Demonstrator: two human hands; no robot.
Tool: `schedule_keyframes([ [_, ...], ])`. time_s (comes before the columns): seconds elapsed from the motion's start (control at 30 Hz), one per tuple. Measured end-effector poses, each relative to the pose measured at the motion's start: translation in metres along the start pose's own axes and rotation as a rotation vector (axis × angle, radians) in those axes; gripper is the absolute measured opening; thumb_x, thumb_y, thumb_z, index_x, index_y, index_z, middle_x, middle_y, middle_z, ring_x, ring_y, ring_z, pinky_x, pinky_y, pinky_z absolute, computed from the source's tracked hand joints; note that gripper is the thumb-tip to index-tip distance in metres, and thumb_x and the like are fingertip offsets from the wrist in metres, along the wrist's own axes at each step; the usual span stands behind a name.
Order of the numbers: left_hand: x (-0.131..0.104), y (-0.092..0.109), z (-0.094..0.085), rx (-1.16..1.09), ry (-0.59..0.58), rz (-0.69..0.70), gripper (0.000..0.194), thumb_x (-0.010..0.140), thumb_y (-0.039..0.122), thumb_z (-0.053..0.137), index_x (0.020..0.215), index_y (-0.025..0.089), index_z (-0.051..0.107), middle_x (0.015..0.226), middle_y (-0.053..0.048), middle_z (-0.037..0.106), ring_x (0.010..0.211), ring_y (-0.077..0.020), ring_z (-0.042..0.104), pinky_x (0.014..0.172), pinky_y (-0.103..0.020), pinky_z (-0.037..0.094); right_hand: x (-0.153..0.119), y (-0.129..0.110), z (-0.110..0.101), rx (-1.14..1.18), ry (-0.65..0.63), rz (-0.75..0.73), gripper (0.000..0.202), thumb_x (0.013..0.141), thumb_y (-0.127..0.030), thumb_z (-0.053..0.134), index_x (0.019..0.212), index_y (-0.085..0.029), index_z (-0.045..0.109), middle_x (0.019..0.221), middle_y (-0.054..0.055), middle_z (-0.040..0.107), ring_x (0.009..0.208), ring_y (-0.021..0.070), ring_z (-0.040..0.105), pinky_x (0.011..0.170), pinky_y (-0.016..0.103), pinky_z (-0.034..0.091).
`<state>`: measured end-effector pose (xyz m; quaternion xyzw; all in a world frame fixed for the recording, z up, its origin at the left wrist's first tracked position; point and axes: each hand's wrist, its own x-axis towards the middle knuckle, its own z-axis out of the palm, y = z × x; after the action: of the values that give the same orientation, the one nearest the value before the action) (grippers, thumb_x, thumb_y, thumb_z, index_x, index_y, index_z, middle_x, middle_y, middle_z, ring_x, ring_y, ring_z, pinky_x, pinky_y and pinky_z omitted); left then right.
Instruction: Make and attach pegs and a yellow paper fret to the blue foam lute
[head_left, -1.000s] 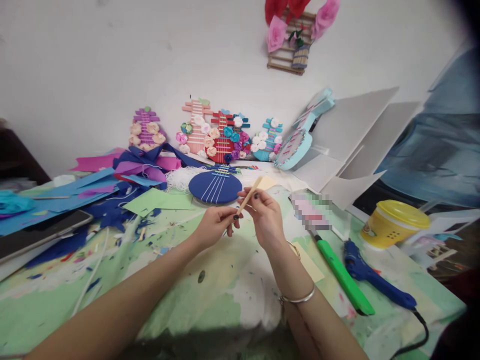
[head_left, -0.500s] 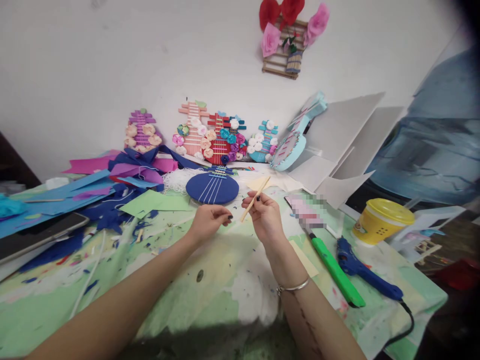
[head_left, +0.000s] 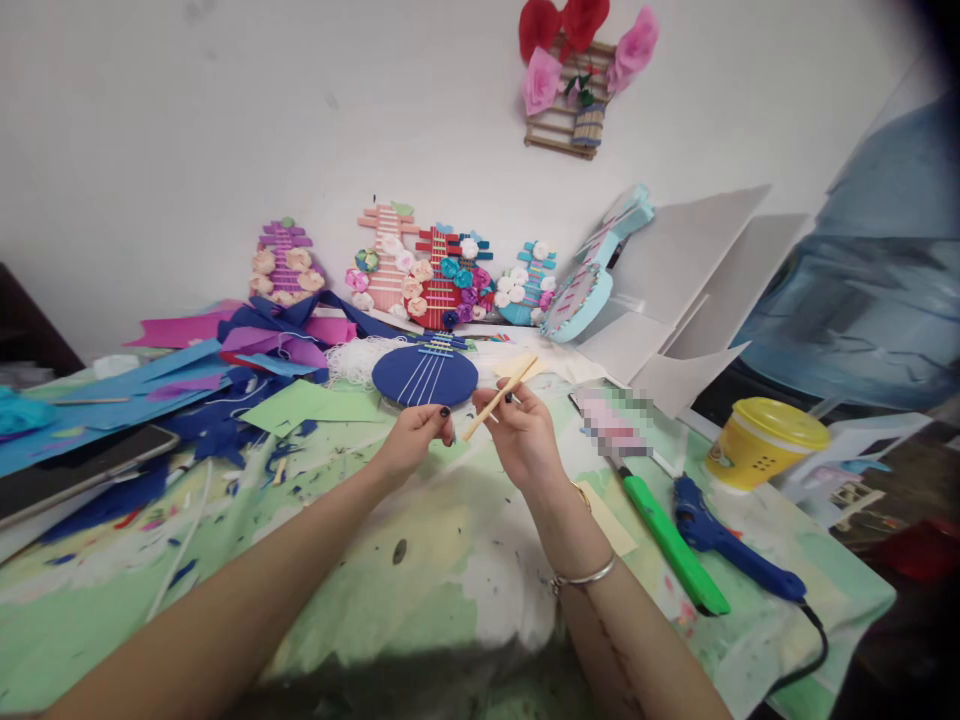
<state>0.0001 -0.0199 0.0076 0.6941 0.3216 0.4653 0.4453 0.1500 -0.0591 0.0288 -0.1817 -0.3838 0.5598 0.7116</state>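
Observation:
My right hand (head_left: 523, 428) pinches a thin, pale yellow rolled strip (head_left: 499, 399), which slants up to the right. Just left of its lower end is my left hand (head_left: 417, 438), thumb and forefinger pressed together; whatever is between them is too small to make out. Beyond both hands lies a dark blue round instrument model (head_left: 426, 377) with white strings. White shredded strands (head_left: 351, 362) lie at its left edge.
Decorated small instruments (head_left: 436, 275) lean on the wall. Coloured paper (head_left: 180, 370) and a phone (head_left: 82, 470) lie left. A green cutter (head_left: 671, 545), blue glue gun (head_left: 739, 555) and yellow tub (head_left: 765, 445) stand or lie right.
The strip and my right hand have shifted slightly left, toward my left hand. My left hand has moved a little left and its fingers have turned.

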Motion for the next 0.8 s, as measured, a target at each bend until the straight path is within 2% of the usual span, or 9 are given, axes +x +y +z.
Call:
schedule_keyframes([
  [0.1, 0.0003, 0.0002, 0.0016, -0.094, -0.008, -0.065, 0.033, 0.074, 0.043, 0.057, 0.059, 0.013, 0.06, 0.057, -0.002, 0.06, 0.058, -0.0116, 0.054, 0.063, -0.025, 0.043, 0.0006, 0.0003, -0.0019, 0.013, 0.022, 0.006, 0.02, 0.066, -0.011, 0.062, 0.082, -0.019, 0.054, 0.072, 0.002, 0.069, 0.075, 0.0155, 0.064, 0.08, 0.033, 0.044],
  [0.2, 0.0002, -0.0002, 0.0009, -0.105, 0.021, -0.132, 0.02, 0.063, 0.034, 0.07, 0.064, 0.014, 0.065, 0.063, -0.003, 0.065, 0.062, -0.0128, 0.057, 0.066, -0.026, 0.044, 0.0003, 0.0003, -0.0009, 0.008, 0.004, 0.032, 0.017, 0.066, -0.014, 0.064, 0.081, -0.019, 0.056, 0.073, 0.003, 0.069, 0.076, 0.0159, 0.063, 0.082, 0.033, 0.044],
  [0.3, -0.0004, 0.0002, -0.0011, -0.092, 0.075, -0.156, 0.018, 0.052, 0.025, 0.077, 0.06, 0.014, 0.065, 0.059, -0.001, 0.064, 0.057, -0.0119, 0.055, 0.062, -0.025, 0.044, -0.0008, 0.0011, 0.0017, -0.003, -0.037, 0.072, 0.014, 0.065, -0.016, 0.066, 0.078, -0.018, 0.06, 0.074, 0.003, 0.068, 0.077, 0.0164, 0.063, 0.08, 0.033, 0.045],
  [0.37, -0.0008, 0.0009, -0.0022, -0.083, 0.104, -0.149, 0.019, 0.05, 0.025, 0.078, 0.057, 0.014, 0.064, 0.055, 0.0, 0.062, 0.054, -0.0115, 0.054, 0.058, -0.025, 0.043, -0.0015, 0.0018, 0.0028, 0.001, -0.052, 0.087, 0.013, 0.065, -0.015, 0.067, 0.077, -0.017, 0.062, 0.074, 0.003, 0.068, 0.078, 0.016, 0.062, 0.079, 0.031, 0.046],
  [0.47, -0.001, 0.0016, -0.003, -0.072, 0.111, -0.104, 0.023, 0.054, 0.033, 0.075, 0.056, 0.014, 0.062, 0.055, -0.001, 0.062, 0.054, -0.0123, 0.054, 0.057, -0.025, 0.043, -0.0021, 0.0024, 0.0034, -0.002, -0.058, 0.095, 0.013, 0.065, -0.015, 0.068, 0.076, -0.018, 0.063, 0.074, 0.001, 0.066, 0.074, 0.0138, 0.061, 0.076, 0.029, 0.046],
  [0.57, -0.0006, 0.0018, -0.003, -0.075, 0.095, -0.069, 0.026, 0.065, 0.039, 0.067, 0.062, 0.013, 0.064, 0.062, -0.005, 0.065, 0.061, -0.014, 0.056, 0.064, -0.027, 0.044, -0.0028, 0.003, 0.0043, -0.015, -0.073, 0.105, 0.013, 0.064, -0.014, 0.068, 0.076, -0.018, 0.064, 0.072, 0.0, 0.065, 0.067, 0.0119, 0.058, 0.073, 0.028, 0.047],
  [0.67, -0.0006, 0.0022, -0.0024, -0.086, 0.075, -0.076, 0.024, 0.069, 0.037, 0.065, 0.068, 0.013, 0.067, 0.071, -0.006, 0.068, 0.068, -0.0148, 0.058, 0.07, -0.028, 0.044, -0.0036, 0.004, 0.0056, -0.003, -0.077, 0.095, 0.012, 0.063, -0.014, 0.068, 0.073, -0.018, 0.063, 0.066, -0.001, 0.062, 0.064, 0.0111, 0.057, 0.07, 0.026, 0.047],
  [0.8, -0.003, 0.0045, 0.0005, -0.193, -0.033, -0.09, 0.018, 0.068, 0.031, 0.067, 0.075, 0.014, 0.068, 0.078, -0.006, 0.069, 0.074, -0.0154, 0.06, 0.074, -0.029, 0.045, -0.0034, 0.0046, 0.0053, -0.023, -0.031, 0.068, 0.011, 0.063, -0.013, 0.068, 0.072, -0.017, 0.063, 0.065, 0.0, 0.062, 0.063, 0.0115, 0.056, 0.065, 0.026, 0.046],
])
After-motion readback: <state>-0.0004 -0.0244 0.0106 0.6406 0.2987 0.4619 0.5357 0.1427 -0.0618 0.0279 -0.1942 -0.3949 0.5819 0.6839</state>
